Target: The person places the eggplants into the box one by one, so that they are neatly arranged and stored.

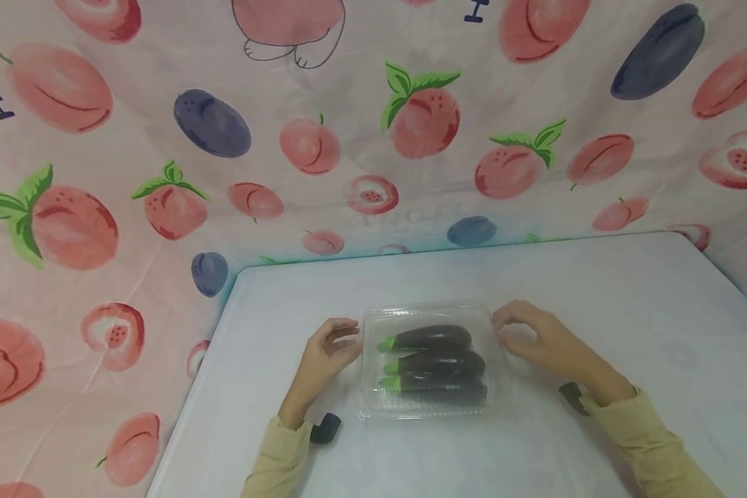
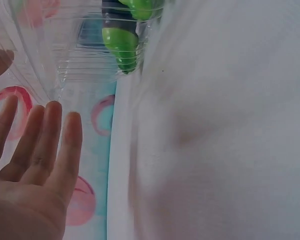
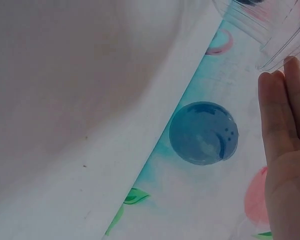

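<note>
A clear plastic clamshell box point(image 1: 371, 404) sits on the white table in the head view, its lid over three dark eggplants point(image 1: 442, 363) with green stem ends pointing left. My left hand point(image 1: 330, 356) is at the box's left side with fingers loosely bent. In the left wrist view, its straight fingers point(image 2: 51, 127) reach up to the box edge, near a green eggplant cap point(image 2: 119, 42). At the box's upper right corner is my right hand point(image 1: 544, 339), thumb and fingers apart. The right wrist view has its extended fingertips point(image 3: 272, 87) right at the plastic rim.
The white table point(image 1: 286, 297) runs back to a fruit-printed cloth point(image 1: 324, 83) hanging behind and along the sides. A dark strap piece point(image 1: 326, 429) shows by the left wrist, another point(image 1: 574, 398) by the right. Both sleeves are pale yellow.
</note>
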Demonstrator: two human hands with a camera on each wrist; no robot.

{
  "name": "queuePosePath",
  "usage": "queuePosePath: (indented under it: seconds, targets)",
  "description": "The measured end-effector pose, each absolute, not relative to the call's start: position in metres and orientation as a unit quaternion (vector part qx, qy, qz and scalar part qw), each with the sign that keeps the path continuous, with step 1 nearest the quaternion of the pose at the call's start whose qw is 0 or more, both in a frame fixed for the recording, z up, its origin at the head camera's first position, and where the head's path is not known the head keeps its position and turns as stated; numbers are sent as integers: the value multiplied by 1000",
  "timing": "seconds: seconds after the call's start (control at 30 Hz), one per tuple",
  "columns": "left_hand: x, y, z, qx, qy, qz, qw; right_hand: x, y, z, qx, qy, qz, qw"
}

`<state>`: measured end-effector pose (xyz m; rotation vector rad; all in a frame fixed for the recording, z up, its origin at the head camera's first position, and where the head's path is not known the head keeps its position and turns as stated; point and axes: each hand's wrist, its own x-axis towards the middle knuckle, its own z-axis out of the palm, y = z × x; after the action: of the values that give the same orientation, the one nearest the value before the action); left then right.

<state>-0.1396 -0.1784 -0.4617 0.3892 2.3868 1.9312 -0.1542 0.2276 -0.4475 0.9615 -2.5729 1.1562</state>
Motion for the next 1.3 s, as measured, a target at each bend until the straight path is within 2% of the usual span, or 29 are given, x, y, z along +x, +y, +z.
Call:
queuePosePath:
  seconds: [0.53,0.97,1.3]
  targets:
    - [-128,-176,-466,80,781,616,70,-144,228,-447,308,-881,351,79]
    - [-111,-177,-467,67,781,610,116,-135,230,-446,340,-875,337,78]
    - [-100,-180,-463,71,773,613,145,-122,230,-439,313,-896,315,30]
